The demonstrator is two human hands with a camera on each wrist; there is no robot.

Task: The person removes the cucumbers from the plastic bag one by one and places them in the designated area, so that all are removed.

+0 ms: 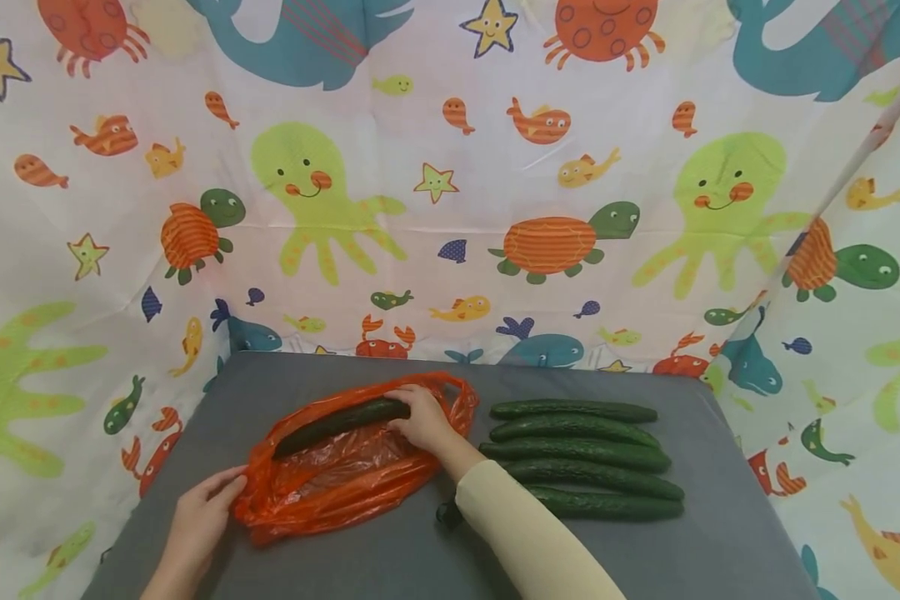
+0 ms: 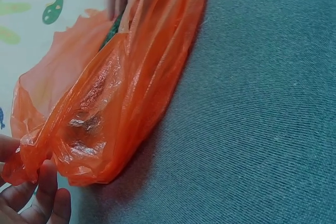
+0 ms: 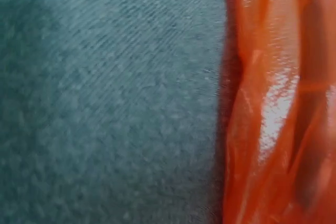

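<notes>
An orange plastic bag (image 1: 360, 500) lies on the table with its mouth spread open. Inside it, along the far side, rests a dark green cucumber (image 1: 330, 426). My right hand (image 1: 426, 421) reaches into the bag and grips this cucumber by its right end. At the bag's left end, my left hand (image 1: 198, 517) pinches the bunched plastic between thumb and fingers. The left wrist view shows the bag (image 2: 152, 66) stretching away from those fingers (image 2: 46, 187). In the right wrist view only the bag's side (image 3: 273, 103) appears, and the right hand is out of sight.
Several cucumbers (image 1: 577, 451) lie side by side to the right of the bag, the nearest partly behind my right sleeve (image 1: 528, 525). The grey table (image 1: 360, 567) is enclosed at the back and sides by a sea-animal print curtain (image 1: 420, 250).
</notes>
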